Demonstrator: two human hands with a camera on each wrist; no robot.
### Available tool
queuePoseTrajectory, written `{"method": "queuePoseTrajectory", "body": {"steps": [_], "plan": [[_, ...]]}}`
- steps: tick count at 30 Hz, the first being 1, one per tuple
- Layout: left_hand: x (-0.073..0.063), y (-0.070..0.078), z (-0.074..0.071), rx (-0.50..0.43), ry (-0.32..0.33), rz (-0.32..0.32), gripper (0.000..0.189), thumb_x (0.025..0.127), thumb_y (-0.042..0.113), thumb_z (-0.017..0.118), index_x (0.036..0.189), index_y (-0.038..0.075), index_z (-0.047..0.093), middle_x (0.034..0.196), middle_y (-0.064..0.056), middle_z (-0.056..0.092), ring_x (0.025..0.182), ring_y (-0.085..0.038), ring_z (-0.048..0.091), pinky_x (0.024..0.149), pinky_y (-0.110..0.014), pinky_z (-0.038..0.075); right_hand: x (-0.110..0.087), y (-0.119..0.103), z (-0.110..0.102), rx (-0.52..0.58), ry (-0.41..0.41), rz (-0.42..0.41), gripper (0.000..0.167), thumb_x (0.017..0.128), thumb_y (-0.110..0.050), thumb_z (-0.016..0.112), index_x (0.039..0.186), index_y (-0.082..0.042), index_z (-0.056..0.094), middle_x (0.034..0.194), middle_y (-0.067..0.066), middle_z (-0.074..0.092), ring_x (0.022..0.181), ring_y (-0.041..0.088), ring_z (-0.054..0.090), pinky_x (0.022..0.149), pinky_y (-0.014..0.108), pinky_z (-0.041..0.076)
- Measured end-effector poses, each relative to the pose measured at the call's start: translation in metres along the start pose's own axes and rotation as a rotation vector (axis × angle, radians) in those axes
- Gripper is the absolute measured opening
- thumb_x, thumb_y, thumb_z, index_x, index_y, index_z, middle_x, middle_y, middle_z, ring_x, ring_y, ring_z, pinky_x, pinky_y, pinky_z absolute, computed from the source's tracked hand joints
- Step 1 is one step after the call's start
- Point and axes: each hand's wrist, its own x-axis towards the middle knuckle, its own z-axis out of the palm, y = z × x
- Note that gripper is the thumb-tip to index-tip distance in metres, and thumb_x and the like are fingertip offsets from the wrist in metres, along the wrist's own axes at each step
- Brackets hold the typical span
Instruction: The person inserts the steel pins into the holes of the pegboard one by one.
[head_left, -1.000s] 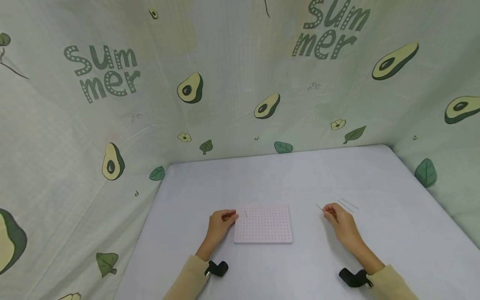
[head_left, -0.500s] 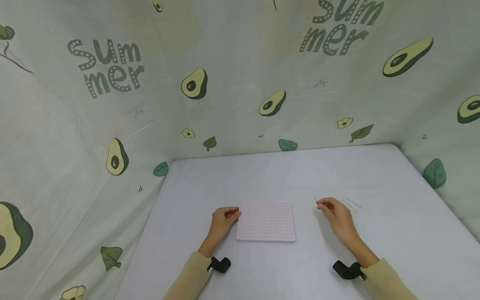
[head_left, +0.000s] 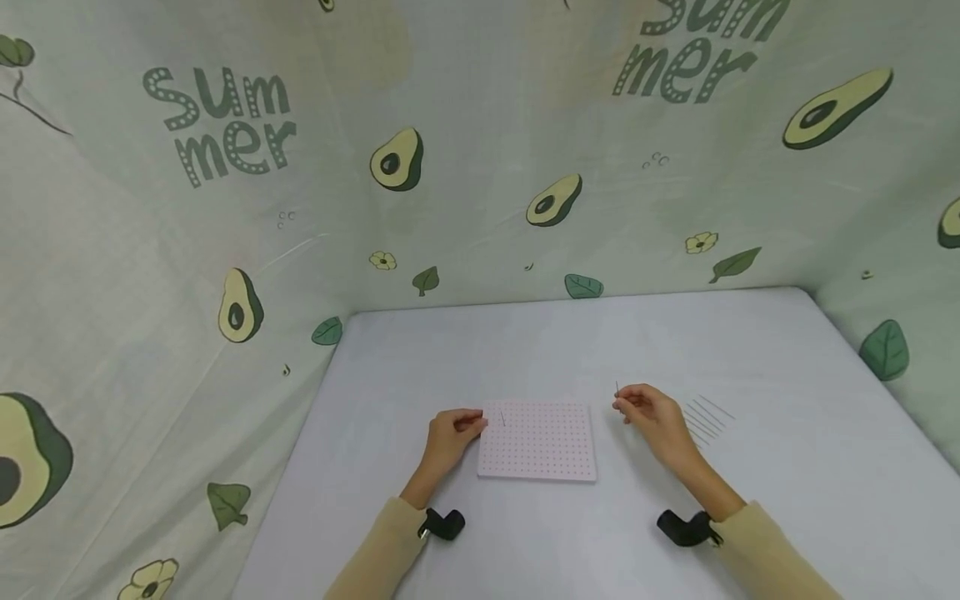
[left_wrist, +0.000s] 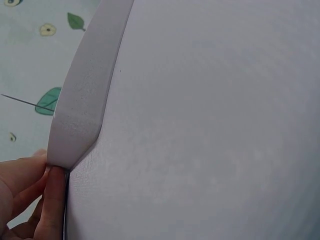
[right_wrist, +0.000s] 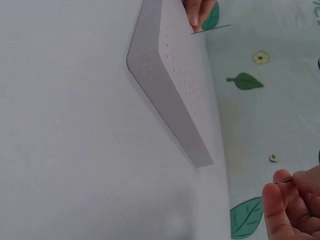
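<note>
A pale pink board with rows of small holes (head_left: 540, 450) lies flat on the white table. One thin, dark, needle-like pin (head_left: 503, 419) stands up from it near its far left corner, also seen as a pin (left_wrist: 25, 102) in the left wrist view. My left hand (head_left: 448, 440) grips the board's left edge near that corner, fingers (left_wrist: 52, 200) against its side. Right of the board, my right hand (head_left: 660, 423) is raised above the table. Between thumb and fingertips it pinches another thin pin (head_left: 617, 388), pointing up. In the right wrist view the fingers mostly cover this pin (right_wrist: 284, 180).
Several loose thin pins (head_left: 705, 421) lie side by side on the table (head_left: 637, 342), to the right of the right hand. A cloth printed with avocados and leaves (head_left: 472, 233) hangs behind the table and along its sides.
My right hand has moved left and away from the loose pins, toward the board, and its pin has turned from slanted to upright. The left hand keeps its hold on the board.
</note>
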Motion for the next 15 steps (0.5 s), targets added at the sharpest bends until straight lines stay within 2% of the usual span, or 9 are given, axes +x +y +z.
{"method": "queuePoseTrajectory", "body": {"steps": [6, 10, 15], "plan": [[-0.001, 0.002, -0.001, 0.002, -0.002, -0.008, 0.023, 0.092, 0.015, 0.074, 0.108, -0.002, 0.074, 0.094, -0.009, 0.074, 0.083, -0.018, 0.067, 0.071, -0.023, 0.054, 0.005, -0.003, 0.010, 0.097, -0.024, -0.021, 0.015, 0.094, 0.002, 0.066, 0.103, 0.012, 0.062, 0.094, 0.022, 0.067, 0.078, 0.020, 0.067, 0.068, 0.032, 0.057], [-0.002, 0.002, -0.002, -0.005, -0.008, -0.010, 0.024, 0.091, 0.015, 0.074, 0.108, -0.002, 0.074, 0.094, -0.010, 0.073, 0.083, -0.018, 0.067, 0.071, -0.022, 0.054, 0.008, -0.007, 0.017, 0.098, -0.040, -0.048, 0.013, 0.092, 0.003, 0.068, 0.102, 0.012, 0.063, 0.094, 0.021, 0.068, 0.077, 0.018, 0.067, 0.068, 0.033, 0.058], [-0.003, 0.002, -0.003, -0.016, -0.016, -0.017, 0.025, 0.092, 0.015, 0.073, 0.110, -0.003, 0.074, 0.095, -0.010, 0.073, 0.084, -0.019, 0.067, 0.072, -0.022, 0.053, 0.012, -0.012, 0.026, 0.100, -0.058, -0.063, 0.011, 0.091, 0.005, 0.069, 0.099, 0.011, 0.065, 0.094, 0.022, 0.069, 0.078, 0.023, 0.068, 0.068, 0.032, 0.058]]}}
